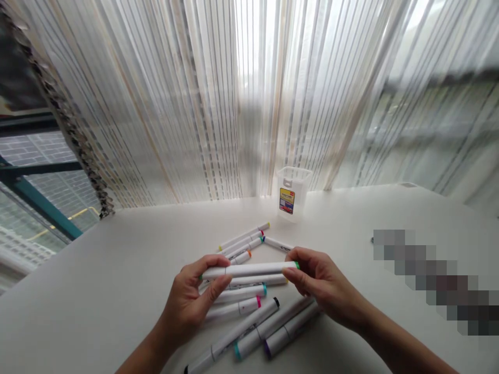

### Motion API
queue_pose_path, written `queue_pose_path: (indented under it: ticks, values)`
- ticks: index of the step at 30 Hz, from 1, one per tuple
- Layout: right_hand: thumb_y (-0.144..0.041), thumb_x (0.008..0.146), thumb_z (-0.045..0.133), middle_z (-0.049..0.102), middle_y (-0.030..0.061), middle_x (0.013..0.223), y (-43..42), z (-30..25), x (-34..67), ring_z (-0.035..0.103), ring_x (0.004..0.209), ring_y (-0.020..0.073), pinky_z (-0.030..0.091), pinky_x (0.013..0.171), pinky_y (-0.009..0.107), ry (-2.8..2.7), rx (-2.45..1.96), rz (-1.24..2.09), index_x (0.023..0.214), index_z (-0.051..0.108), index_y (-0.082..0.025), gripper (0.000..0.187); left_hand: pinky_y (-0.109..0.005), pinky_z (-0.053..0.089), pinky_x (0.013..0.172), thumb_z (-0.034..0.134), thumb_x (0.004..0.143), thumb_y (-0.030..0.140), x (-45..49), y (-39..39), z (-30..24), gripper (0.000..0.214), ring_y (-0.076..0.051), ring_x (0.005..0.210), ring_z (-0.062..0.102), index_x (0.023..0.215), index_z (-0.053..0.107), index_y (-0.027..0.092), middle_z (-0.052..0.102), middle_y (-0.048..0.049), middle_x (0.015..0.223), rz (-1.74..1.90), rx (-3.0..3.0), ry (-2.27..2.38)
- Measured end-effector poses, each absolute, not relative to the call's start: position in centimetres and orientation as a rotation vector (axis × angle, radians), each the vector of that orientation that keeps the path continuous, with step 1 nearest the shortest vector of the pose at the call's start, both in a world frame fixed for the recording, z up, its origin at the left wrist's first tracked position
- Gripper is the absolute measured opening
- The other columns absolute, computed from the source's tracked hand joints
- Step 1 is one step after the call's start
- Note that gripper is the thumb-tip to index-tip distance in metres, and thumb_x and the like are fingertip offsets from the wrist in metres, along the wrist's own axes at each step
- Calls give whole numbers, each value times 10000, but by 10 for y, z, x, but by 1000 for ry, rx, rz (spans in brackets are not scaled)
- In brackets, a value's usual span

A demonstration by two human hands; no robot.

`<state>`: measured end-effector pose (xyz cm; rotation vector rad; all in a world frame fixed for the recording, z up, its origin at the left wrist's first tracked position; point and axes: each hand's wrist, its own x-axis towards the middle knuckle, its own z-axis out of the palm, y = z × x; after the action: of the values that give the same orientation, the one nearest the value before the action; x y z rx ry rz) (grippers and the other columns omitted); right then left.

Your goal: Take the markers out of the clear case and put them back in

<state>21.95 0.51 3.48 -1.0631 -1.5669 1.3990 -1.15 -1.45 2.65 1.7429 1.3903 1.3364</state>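
Note:
A white marker with green ends (253,268) is held level above the table between both hands. My left hand (193,291) pinches its left end with thumb and fingers, and my right hand (317,275) grips its right end near the green tip. Beneath and around them lie several white markers with coloured ends, among them a pink-ended marker (234,310), a black-ended marker (234,335) and a purple-ended marker (290,332). A blue-ended marker (276,244) lies just behind my right hand, which hides part of it.
A clear plastic container (302,195) with a yellow and blue label stands at the back of the white table (117,270). Sheer striped curtains (218,104) hang behind the table. A blurred-out patch (436,280) covers something on the right.

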Motion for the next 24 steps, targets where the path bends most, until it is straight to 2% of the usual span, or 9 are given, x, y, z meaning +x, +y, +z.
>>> queue_pose_path:
  ticks: [9, 24]
  values:
    - [-563, 696, 615, 350, -63, 514, 5, 33, 220, 303, 477, 79, 219, 444, 222, -1588, -1077, 1341, 676, 490, -170, 413, -188, 332, 454, 617, 744, 347, -12, -15, 27, 191, -199, 764, 599, 815, 601, 170, 644, -27, 768, 1370, 1763, 1381]
    - [-582, 644, 645, 379, -68, 504, 9, 37, 222, 312, 466, 74, 223, 447, 225, -1506, -1067, 1387, 664, 485, -170, 443, -211, 362, 589, 598, 790, 288, -14, -13, 23, 146, -116, 602, 495, 881, 583, 176, 553, 32, 645, 1468, 1653, 1278]
